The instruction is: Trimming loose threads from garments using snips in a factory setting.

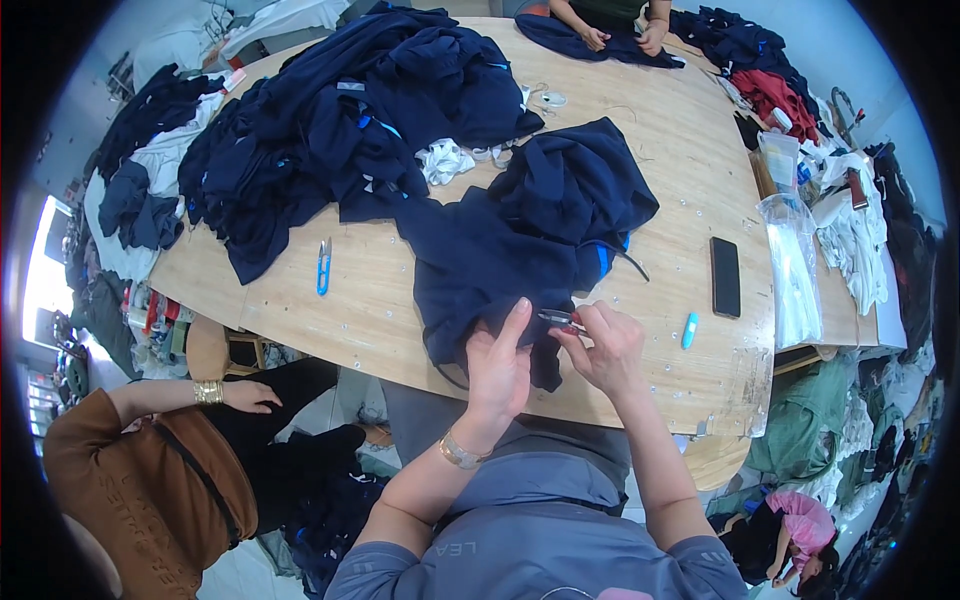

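Observation:
A navy blue garment [490, 255], perhaps a hooded top, lies spread on the wooden table in front of me. My left hand [497, 372] grips its near edge, thumb up, with fabric bunched between thumb and fingers. In my right hand [610, 348] is a small pair of thread snips [557, 317] with reddish handles. Their metal blades point left, toward the cloth beside my left thumb. Whether the blades touch the fabric or a thread, I cannot tell. A black cord end [634, 264] sticks out from the garment's right side.
A big heap of navy garments [330, 120] covers the table's far left. Blue-handled snips [323, 268], a black phone [725, 277] and a light-blue capped tool [690, 330] lie on the tabletop [700, 375]. Clear plastic bags [792, 270] are at right. One co-worker's hands [650, 38] handle cloth opposite; another person [170, 480] sits at left.

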Available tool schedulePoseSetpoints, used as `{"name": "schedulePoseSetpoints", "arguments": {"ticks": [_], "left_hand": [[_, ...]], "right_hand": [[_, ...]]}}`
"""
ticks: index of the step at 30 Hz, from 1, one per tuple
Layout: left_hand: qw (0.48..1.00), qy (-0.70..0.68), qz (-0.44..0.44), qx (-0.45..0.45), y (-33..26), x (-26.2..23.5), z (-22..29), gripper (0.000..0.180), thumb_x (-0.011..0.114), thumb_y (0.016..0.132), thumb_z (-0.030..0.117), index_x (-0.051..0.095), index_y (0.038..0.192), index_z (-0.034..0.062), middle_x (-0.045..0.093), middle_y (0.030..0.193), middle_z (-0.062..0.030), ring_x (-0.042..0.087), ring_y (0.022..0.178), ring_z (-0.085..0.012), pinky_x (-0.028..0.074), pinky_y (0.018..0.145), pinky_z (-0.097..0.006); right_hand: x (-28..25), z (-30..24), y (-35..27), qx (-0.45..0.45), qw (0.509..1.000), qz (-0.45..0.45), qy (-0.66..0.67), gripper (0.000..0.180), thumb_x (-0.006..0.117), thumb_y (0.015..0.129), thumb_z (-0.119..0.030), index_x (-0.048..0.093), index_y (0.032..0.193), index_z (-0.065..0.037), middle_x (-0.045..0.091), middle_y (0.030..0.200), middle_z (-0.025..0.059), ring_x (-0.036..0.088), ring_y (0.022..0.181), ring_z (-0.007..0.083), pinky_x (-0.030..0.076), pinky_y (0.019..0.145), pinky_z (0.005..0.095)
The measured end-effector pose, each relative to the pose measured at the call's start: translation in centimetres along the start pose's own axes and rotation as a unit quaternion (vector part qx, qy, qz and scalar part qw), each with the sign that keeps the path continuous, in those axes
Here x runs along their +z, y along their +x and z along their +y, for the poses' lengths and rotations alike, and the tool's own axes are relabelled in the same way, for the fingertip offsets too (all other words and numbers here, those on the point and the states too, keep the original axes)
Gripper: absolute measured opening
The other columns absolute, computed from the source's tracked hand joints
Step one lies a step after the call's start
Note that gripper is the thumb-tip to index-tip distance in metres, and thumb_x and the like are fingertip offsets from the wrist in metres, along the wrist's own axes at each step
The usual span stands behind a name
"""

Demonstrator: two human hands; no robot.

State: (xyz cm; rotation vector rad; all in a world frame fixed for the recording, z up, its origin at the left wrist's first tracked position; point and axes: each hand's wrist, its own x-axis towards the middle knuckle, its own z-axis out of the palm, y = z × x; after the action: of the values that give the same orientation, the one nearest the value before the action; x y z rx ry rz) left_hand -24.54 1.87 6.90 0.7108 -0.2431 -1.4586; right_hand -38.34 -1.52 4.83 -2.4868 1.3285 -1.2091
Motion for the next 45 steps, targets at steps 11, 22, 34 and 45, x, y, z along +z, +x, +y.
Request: {"name": "schedulePoseSetpoints", "arguments": {"ticks": [11, 22, 34, 45], "left_hand": [[1.000, 0.008, 0.018, 0.009, 0.2, -0.1, -0.2, 0.032, 0.059, 0.086, 0.010, 0.047, 0.115, 0.0054, 0.056, 0.111, -0.0051, 0.055, 0.101, -0.0150, 0.042, 0.089, -0.031], [1.000, 0.000, 0.017, 0.016, 0.4, -0.6, 0.1, 0.029, 0.058, 0.087, 0.010, 0.048, 0.113, 0.0048, 0.057, 0.107, -0.0055, 0.055, 0.098, -0.0148, 0.044, 0.088, -0.030], [0.999, 0.026, 0.000, 0.044, 0.0, -0.1, -0.1, 0.030, 0.059, 0.086, 0.008, 0.048, 0.114, 0.0065, 0.056, 0.109, -0.0051, 0.055, 0.098, -0.0146, 0.044, 0.087, -0.030], [0.993, 0.055, 0.025, 0.106, -0.1, -0.4, -1.7, 0.031, 0.060, 0.083, 0.003, 0.050, 0.112, 0.0094, 0.057, 0.107, -0.0046, 0.055, 0.096, -0.0136, 0.046, 0.083, -0.029]], "right_hand": [[0.5, -1.7, -0.7, 0.211, 0.930, 0.046, 0.296, 0.031, 0.072, 0.076, -0.023, 0.049, 0.078, -0.002, 0.043, 0.056, 0.0028, 0.038, 0.047, 0.0076, 0.031, 0.043, 0.0221], [0.4, 0.3, -0.6, 0.032, 0.999, 0.020, 0.036, 0.035, 0.070, 0.073, -0.035, 0.051, 0.070, -0.005, 0.048, 0.058, 0.0059, 0.051, 0.047, 0.0207, 0.037, 0.042, 0.0308], [0.2, 0.6, -0.1, -0.016, 0.999, 0.026, 0.011, 0.034, 0.071, 0.072, -0.033, 0.051, 0.069, -0.006, 0.046, 0.054, 0.0047, 0.046, 0.042, 0.0185, 0.035, 0.041, 0.0284], [1.2, -3.3, 0.6, 0.251, 0.916, 0.023, 0.313, 0.017, 0.065, 0.079, -0.007, 0.050, 0.083, -0.001, 0.045, 0.057, 0.0007, 0.037, 0.049, 0.0039, 0.031, 0.044, 0.0208]]}}
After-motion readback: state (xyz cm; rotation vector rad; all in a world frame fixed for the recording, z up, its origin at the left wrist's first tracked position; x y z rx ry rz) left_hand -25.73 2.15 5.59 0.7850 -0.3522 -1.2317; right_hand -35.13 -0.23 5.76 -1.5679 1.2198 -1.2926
